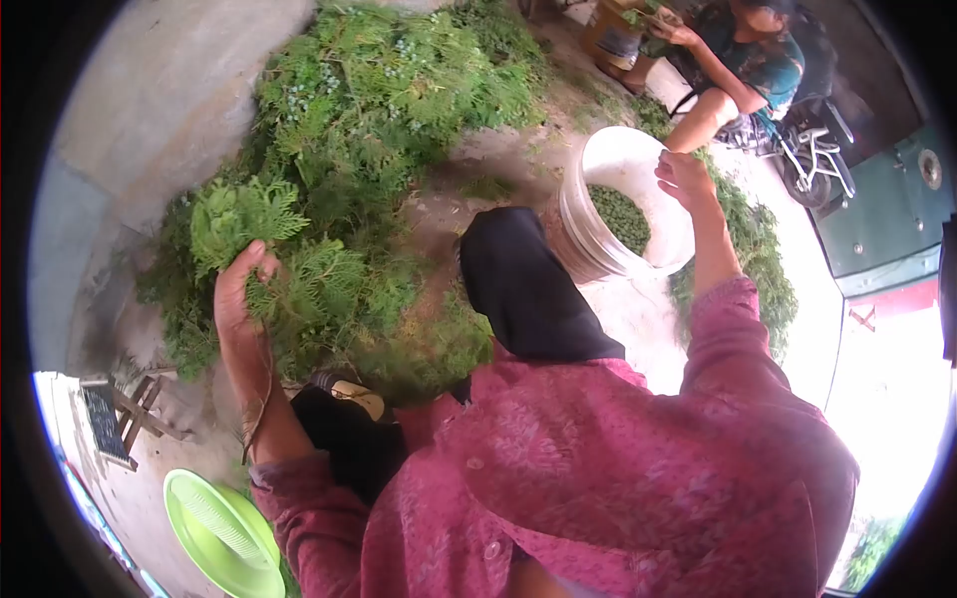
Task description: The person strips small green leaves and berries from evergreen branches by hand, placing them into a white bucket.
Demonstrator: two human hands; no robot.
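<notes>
Closest to the body, below the left wrist, a green plastic basket (pixel 224 533) lies on the ground, with a small wooden stool (pixel 140 404) just beside it.

Above these, the left hand (pixel 237 299) is clenched around the stem of a leafy branch (pixel 239 214). The tip of the branch fans out above the fingers, and the lower part hangs under the palm. Behind this grip lies a big pile of branches (pixel 389 90) of the same kind.

To the right of the grip, across the black scarf, the right hand (pixel 683 174) hovers over the far rim of a white bucket (pixel 583 224). Its fingers are loosely curled, and I cannot tell if something is between them. Inside the bucket, under this hand, is a layer of small green cones (pixel 618 217).

By my judgement the step is to pick cones from the branch into the bucket. To do it well:

- Hold the stem firmly, near the place where the cones sit.
- Bring the branch closer to the bucket, because it is well apart from it now.
- Open the right hand low over the opening, so that nothing falls outside.

Farthest away, beyond the bucket, another person (pixel 743 70) works with own branches.
</notes>
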